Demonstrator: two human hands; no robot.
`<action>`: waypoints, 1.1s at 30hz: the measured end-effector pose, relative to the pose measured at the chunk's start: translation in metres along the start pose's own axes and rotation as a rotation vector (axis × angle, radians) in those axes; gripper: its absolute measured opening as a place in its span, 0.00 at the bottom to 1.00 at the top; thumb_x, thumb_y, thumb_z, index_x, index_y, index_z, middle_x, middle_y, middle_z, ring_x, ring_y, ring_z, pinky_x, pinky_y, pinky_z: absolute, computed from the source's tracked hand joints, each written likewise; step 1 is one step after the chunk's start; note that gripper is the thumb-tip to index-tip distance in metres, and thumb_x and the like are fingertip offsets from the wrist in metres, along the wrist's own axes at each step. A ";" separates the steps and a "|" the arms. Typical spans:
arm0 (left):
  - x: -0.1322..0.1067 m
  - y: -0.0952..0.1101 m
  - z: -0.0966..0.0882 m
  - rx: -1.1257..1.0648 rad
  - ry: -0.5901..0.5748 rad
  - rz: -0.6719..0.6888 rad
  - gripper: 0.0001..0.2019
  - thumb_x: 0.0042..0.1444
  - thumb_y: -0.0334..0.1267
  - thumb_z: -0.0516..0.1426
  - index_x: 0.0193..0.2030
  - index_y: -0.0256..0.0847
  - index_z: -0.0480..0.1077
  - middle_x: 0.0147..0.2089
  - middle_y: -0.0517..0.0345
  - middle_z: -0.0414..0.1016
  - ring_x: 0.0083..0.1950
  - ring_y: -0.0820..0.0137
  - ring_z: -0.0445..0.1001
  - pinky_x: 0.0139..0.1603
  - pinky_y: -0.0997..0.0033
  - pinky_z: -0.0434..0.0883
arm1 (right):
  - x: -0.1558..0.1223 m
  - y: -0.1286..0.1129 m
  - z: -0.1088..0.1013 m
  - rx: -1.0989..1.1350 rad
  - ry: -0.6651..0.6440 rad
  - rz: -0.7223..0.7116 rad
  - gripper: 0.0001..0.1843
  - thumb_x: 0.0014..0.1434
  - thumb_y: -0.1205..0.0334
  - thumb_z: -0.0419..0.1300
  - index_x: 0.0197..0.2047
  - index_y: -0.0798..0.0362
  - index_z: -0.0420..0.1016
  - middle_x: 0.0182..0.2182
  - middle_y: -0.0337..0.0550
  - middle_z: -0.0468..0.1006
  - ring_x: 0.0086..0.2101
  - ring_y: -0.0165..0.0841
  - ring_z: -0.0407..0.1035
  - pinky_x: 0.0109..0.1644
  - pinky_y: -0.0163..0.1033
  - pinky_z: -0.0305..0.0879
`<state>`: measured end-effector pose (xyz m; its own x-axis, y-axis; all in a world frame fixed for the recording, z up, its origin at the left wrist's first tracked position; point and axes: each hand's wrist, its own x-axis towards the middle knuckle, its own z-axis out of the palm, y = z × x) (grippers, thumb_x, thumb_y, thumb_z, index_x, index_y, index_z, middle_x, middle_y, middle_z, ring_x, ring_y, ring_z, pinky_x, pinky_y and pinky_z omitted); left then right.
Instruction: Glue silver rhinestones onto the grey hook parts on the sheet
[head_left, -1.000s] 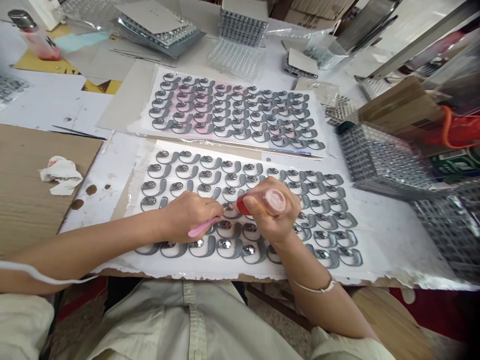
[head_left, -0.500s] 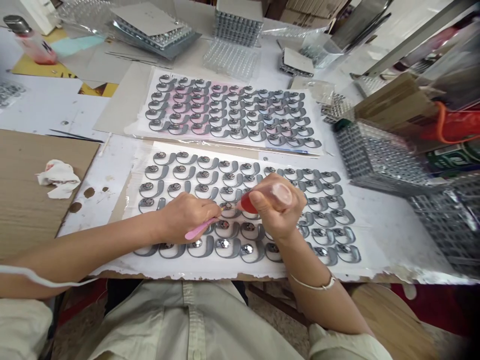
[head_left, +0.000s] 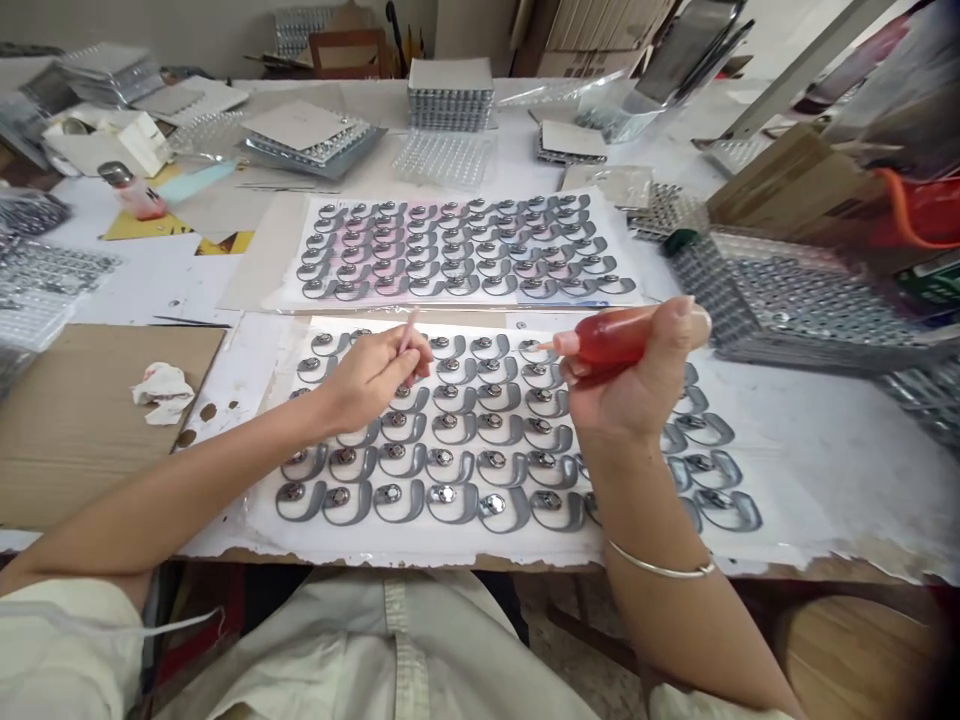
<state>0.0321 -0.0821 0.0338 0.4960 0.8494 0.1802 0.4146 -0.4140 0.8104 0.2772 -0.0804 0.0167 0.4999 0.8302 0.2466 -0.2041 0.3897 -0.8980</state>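
Observation:
My right hand (head_left: 637, 385) grips a small bottle of red liquid (head_left: 611, 338), held sideways with its nozzle pointing left, above the near sheet. My left hand (head_left: 371, 375) is closed round a thin pink stick (head_left: 409, 330) whose end points up. Both hands hover over a white sheet (head_left: 262, 505) covered with rows of several grey curved pieces (head_left: 450, 495), each with a shiny round stone. A second sheet of the same grey pieces (head_left: 457, 250) lies just behind it.
A brown cardboard sheet (head_left: 67, 420) with a crumpled tissue (head_left: 161, 390) lies at the left. Stacks of clear blister trays (head_left: 780, 295) crowd the right side and the back (head_left: 450, 95). Another small pink bottle (head_left: 135, 195) stands at the back left.
Both hands have lifted off the lower rows and moved away from me. The bottle has swung from pointing down to lying sideways, and the stick now points up. The view has tilted up.

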 end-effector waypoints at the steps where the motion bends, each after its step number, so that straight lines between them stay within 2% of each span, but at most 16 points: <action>1: 0.005 -0.001 0.004 0.069 -0.039 -0.011 0.12 0.64 0.35 0.47 0.41 0.35 0.72 0.32 0.56 0.76 0.31 0.71 0.73 0.33 0.71 0.70 | 0.002 -0.001 -0.001 0.014 0.008 0.011 0.26 0.47 0.35 0.62 0.19 0.49 0.64 0.13 0.39 0.64 0.13 0.31 0.62 0.11 0.36 0.42; 3: 0.013 -0.003 0.011 0.233 -0.112 0.001 0.11 0.62 0.35 0.50 0.42 0.36 0.74 0.31 0.57 0.75 0.29 0.71 0.71 0.32 0.71 0.67 | 0.005 -0.005 -0.003 0.040 0.020 0.012 0.27 0.45 0.35 0.63 0.18 0.50 0.64 0.13 0.40 0.64 0.14 0.32 0.63 0.11 0.35 0.42; 5: 0.019 -0.007 0.018 0.353 -0.181 0.002 0.10 0.60 0.36 0.54 0.44 0.38 0.76 0.32 0.57 0.76 0.32 0.68 0.72 0.34 0.71 0.66 | 0.006 -0.008 -0.004 0.068 0.028 -0.012 0.27 0.46 0.36 0.64 0.17 0.50 0.63 0.13 0.39 0.63 0.15 0.32 0.65 0.11 0.34 0.42; 10: 0.025 -0.013 0.029 0.383 -0.310 -0.062 0.10 0.59 0.40 0.59 0.45 0.43 0.77 0.39 0.57 0.80 0.40 0.64 0.75 0.39 0.69 0.67 | 0.004 -0.013 -0.003 0.085 -0.010 -0.049 0.26 0.53 0.38 0.61 0.19 0.49 0.61 0.13 0.38 0.62 0.16 0.32 0.66 0.12 0.33 0.43; 13: 0.027 -0.012 0.033 0.426 -0.346 -0.064 0.09 0.60 0.37 0.58 0.44 0.43 0.78 0.39 0.57 0.80 0.38 0.65 0.75 0.36 0.71 0.65 | 0.001 -0.013 -0.002 0.087 -0.018 -0.043 0.26 0.54 0.38 0.60 0.19 0.49 0.60 0.13 0.38 0.63 0.16 0.32 0.65 0.12 0.34 0.43; 16: 0.028 -0.010 0.036 0.495 -0.367 -0.058 0.09 0.62 0.35 0.55 0.40 0.41 0.79 0.34 0.56 0.79 0.34 0.67 0.73 0.32 0.72 0.62 | -0.001 -0.014 -0.001 0.092 -0.016 -0.041 0.27 0.53 0.39 0.61 0.18 0.49 0.58 0.13 0.37 0.62 0.15 0.32 0.64 0.13 0.35 0.45; 20: 0.028 -0.009 0.037 0.534 -0.354 -0.037 0.11 0.63 0.35 0.54 0.36 0.39 0.78 0.32 0.56 0.78 0.33 0.67 0.73 0.31 0.72 0.61 | -0.003 -0.014 0.001 0.080 0.000 -0.003 0.25 0.52 0.38 0.61 0.22 0.48 0.59 0.14 0.36 0.63 0.16 0.33 0.65 0.12 0.34 0.44; 27: 0.025 -0.012 0.037 0.532 -0.368 -0.053 0.09 0.61 0.34 0.55 0.42 0.41 0.78 0.36 0.56 0.79 0.37 0.66 0.74 0.33 0.72 0.64 | 0.001 -0.015 0.000 0.115 -0.017 -0.044 0.29 0.50 0.35 0.62 0.16 0.51 0.64 0.15 0.37 0.61 0.17 0.30 0.65 0.12 0.32 0.46; 31: 0.024 -0.012 0.037 0.508 -0.359 -0.062 0.11 0.62 0.33 0.54 0.42 0.39 0.78 0.37 0.54 0.79 0.37 0.66 0.74 0.33 0.72 0.65 | 0.006 -0.019 -0.001 0.143 -0.032 -0.098 0.28 0.52 0.37 0.62 0.16 0.51 0.66 0.17 0.38 0.61 0.20 0.30 0.66 0.15 0.33 0.51; 33: 0.024 -0.011 0.035 0.452 -0.348 -0.071 0.11 0.61 0.33 0.54 0.42 0.39 0.78 0.36 0.54 0.79 0.35 0.67 0.74 0.33 0.73 0.66 | 0.008 -0.019 -0.002 0.142 -0.058 -0.092 0.25 0.54 0.39 0.61 0.19 0.51 0.69 0.20 0.40 0.65 0.22 0.30 0.66 0.17 0.34 0.55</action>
<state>0.0663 -0.0685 0.0094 0.6456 0.7538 -0.1220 0.7027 -0.5239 0.4813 0.2871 -0.0822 0.0350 0.4731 0.8086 0.3499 -0.2782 0.5139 -0.8115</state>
